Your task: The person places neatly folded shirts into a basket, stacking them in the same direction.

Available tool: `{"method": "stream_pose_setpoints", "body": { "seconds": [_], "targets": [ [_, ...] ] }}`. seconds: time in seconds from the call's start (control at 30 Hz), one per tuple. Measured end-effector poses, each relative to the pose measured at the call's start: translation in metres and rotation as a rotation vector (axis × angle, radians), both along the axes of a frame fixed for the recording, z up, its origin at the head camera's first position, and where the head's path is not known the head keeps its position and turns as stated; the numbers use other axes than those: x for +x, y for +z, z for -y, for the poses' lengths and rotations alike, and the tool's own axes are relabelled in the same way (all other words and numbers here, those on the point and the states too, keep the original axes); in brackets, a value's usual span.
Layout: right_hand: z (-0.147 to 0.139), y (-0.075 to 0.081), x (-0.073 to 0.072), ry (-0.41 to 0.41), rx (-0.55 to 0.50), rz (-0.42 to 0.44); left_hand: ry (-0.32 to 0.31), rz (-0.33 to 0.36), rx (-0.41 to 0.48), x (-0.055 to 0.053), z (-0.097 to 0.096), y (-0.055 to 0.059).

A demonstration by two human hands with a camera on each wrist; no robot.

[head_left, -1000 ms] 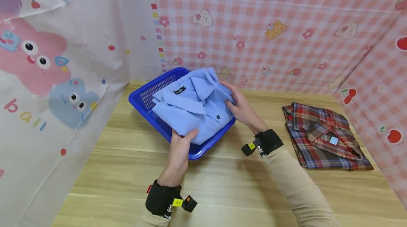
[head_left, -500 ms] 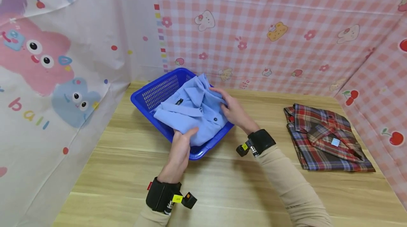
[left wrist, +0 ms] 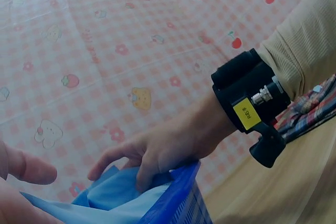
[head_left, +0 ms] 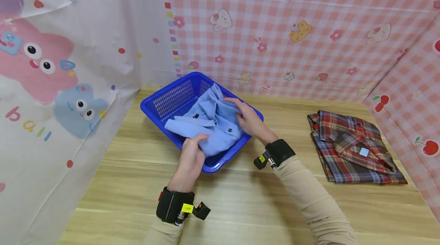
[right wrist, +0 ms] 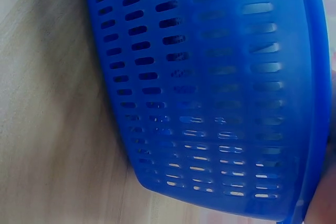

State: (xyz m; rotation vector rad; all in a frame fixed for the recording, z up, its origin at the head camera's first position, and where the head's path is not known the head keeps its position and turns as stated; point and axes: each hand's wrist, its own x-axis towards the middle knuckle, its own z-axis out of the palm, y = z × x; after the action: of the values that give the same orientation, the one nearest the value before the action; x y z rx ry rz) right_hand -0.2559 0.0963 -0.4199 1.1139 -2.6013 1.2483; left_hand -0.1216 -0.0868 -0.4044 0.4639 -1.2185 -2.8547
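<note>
A folded light blue button-up shirt (head_left: 220, 132) lies largely inside the blue plastic basket (head_left: 172, 100), its fabric rumpled at the collar. At the near left edge of the shirt is my left hand (head_left: 189, 159), thumb on top and the other fingers hidden beneath the cloth. My right hand (head_left: 252, 121) reaches over the basket's right rim and holds the shirt's right side between thumb and fingers. In the left wrist view, the right hand (left wrist: 170, 145) grips blue cloth just inside the rim. The right wrist view is filled mostly by the basket's slotted outer wall (right wrist: 210, 98).
A folded plaid shirt (head_left: 357, 147) lies on the right of the wooden table (head_left: 240, 203). A pink checked cloth backdrop (head_left: 309, 62) rises behind the table, and a white cartoon-print sheet (head_left: 113, 27) hangs at the left.
The blue shirt has sunk lower into the basket and bunched up, so more of the far and right rim shows. My right hand has moved left and slightly down with it.
</note>
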Motion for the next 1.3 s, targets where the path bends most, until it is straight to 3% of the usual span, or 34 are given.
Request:
{"method": "stream_pose_setpoints", "body": {
  "seconds": [0.33,0.63,1.3],
  "targets": [
    [0.001,0.001,0.002,-0.056,0.058,-0.039,0.011,-0.01,0.035,0.002,0.001,0.002],
    [-0.002,0.002,0.004,-0.117,-0.013,-0.023,0.025,-0.016,0.022,0.007,0.001,0.008],
    [-0.003,-0.002,0.004,-0.112,-0.124,-0.02,0.065,-0.045,-0.048,0.024,0.007,0.027]
  ]
}}
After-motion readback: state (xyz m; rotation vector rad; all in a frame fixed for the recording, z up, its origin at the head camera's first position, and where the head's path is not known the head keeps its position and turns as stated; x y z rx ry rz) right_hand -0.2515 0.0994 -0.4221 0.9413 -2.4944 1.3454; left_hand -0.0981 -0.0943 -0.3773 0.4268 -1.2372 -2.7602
